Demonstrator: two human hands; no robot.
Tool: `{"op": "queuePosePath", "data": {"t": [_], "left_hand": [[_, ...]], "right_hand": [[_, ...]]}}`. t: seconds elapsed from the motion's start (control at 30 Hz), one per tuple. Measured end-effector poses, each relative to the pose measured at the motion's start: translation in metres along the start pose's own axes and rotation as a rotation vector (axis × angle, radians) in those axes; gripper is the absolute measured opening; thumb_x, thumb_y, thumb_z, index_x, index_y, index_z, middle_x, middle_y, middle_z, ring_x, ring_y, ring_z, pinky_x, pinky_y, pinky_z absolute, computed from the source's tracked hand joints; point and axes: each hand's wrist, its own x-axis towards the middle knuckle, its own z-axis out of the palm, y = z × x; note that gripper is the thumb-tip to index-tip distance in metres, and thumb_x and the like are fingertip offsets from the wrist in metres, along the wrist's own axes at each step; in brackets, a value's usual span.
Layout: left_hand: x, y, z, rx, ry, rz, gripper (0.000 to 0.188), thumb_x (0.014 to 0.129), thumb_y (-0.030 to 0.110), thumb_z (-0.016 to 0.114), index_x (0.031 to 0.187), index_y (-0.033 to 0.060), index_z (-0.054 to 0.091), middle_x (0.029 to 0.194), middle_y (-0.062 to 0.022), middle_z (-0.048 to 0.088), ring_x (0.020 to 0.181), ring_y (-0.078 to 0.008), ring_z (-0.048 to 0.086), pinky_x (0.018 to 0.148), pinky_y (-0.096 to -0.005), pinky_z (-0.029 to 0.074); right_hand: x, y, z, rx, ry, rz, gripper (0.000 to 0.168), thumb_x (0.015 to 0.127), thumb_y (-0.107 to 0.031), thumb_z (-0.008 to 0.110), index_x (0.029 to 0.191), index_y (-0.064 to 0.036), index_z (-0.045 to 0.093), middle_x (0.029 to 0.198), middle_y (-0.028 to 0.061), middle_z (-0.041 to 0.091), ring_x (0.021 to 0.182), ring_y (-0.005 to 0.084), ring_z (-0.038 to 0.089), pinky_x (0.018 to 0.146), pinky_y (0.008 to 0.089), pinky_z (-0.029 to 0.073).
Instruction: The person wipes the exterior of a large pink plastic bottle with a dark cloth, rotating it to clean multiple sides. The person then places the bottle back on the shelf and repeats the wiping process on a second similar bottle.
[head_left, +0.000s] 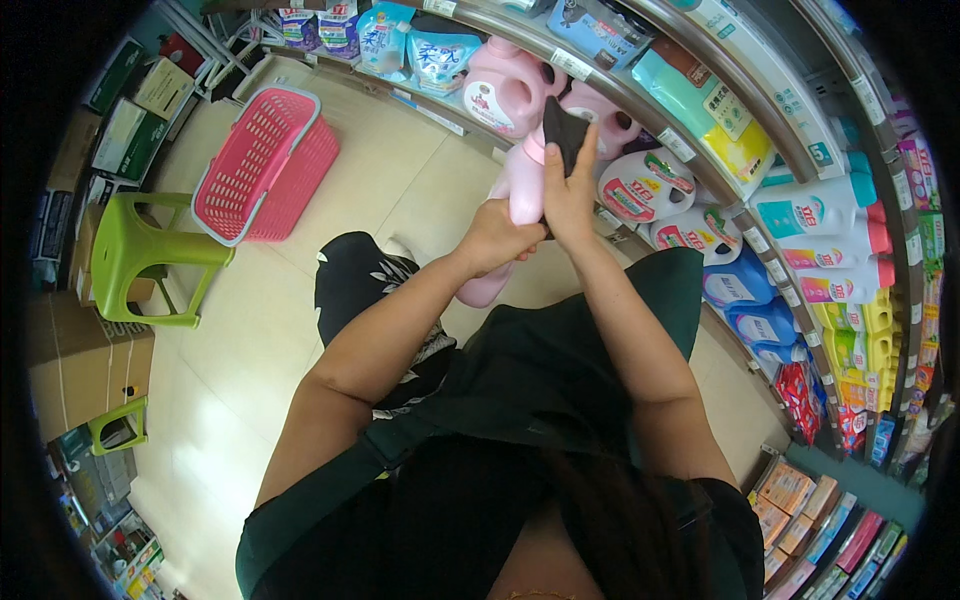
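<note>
My left hand (496, 234) is wrapped around a pale pink plastic jug (525, 187), which is tilted in front of my knees. In my right hand (571, 187) is a dark cloth (564, 133), held at the upper part of the jug by its pink cap. Part of the jug is hidden behind my fingers and wrists. Just beyond the cloth, similar pink jugs (499, 101) with handles stand on the bottom shelf. White detergent jugs (641, 184) with red labels are to the right of my right hand.
Shelves with metal price rails (682, 146) curve along the right, holding softener pouches (442, 60), blue bottles (739, 277) and white bottles (814, 206). A pink basket (300, 191) and a green plastic stool (142, 251) are on the tiled floor at left, near a cardboard box (82, 360).
</note>
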Motion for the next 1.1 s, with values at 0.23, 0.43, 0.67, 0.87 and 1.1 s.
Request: {"op": "queuePosePath", "data": {"t": [0.23,0.43,0.67,0.87,1.1], "left_hand": [[0.006,-0.007,0.006,-0.109,-0.015,0.067,0.019,0.074,0.007,0.068,0.089,-0.0004,0.06,0.079,-0.006,0.063,0.067,-0.013,0.059,0.062,-0.0264,0.048],[0.015,-0.02,0.009,-0.046,-0.133,0.123,0.027,0.071,0.006,0.069,0.096,-0.0009,0.06,0.09,-0.0059,0.064,0.082,-0.0134,0.059,0.073,-0.0272,0.048],[0.016,-0.013,0.015,-0.056,-0.196,0.057,0.029,0.073,0.009,0.07,0.099,-0.0011,0.06,0.091,-0.0052,0.064,0.083,-0.0125,0.059,0.074,-0.0265,0.048],[0.04,-0.066,0.012,-0.048,-0.181,0.026,0.025,0.078,0.001,0.065,0.102,-0.0008,0.06,0.095,-0.0051,0.064,0.086,-0.0127,0.06,0.075,-0.0265,0.048],[0.082,-0.164,0.003,-0.092,0.052,-0.042,0.018,0.075,-0.001,0.065,0.092,0.0015,0.061,0.086,-0.0059,0.063,0.079,-0.0151,0.059,0.07,-0.0301,0.049]], "right_hand": [[-0.022,0.008,-0.009,0.303,-0.22,0.392,0.05,0.093,-0.037,0.052,0.126,0.0,0.046,0.111,0.02,0.061,0.099,0.0249,0.059,0.086,0.033,0.045],[-0.016,-0.005,-0.031,-0.042,-0.42,0.158,0.064,0.072,-0.041,0.074,0.116,0.0,0.054,0.105,0.0164,0.063,0.094,0.0241,0.061,0.083,0.0339,0.047],[-0.009,0.004,-0.034,-0.095,-0.386,0.221,0.051,0.068,-0.026,0.079,0.107,0.001,0.058,0.094,0.0101,0.064,0.081,0.0174,0.061,0.075,0.0314,0.049],[-0.024,0.052,-0.014,0.155,-0.394,0.423,0.054,0.065,-0.023,0.079,0.108,0.0,0.056,0.095,0.0127,0.064,0.082,0.0209,0.063,0.073,0.0327,0.051],[-0.042,0.113,0.021,0.2,-0.479,0.602,0.057,0.072,-0.016,0.077,0.12,-0.003,0.047,0.101,0.0118,0.061,0.087,0.0179,0.061,0.073,0.0311,0.051]]}}
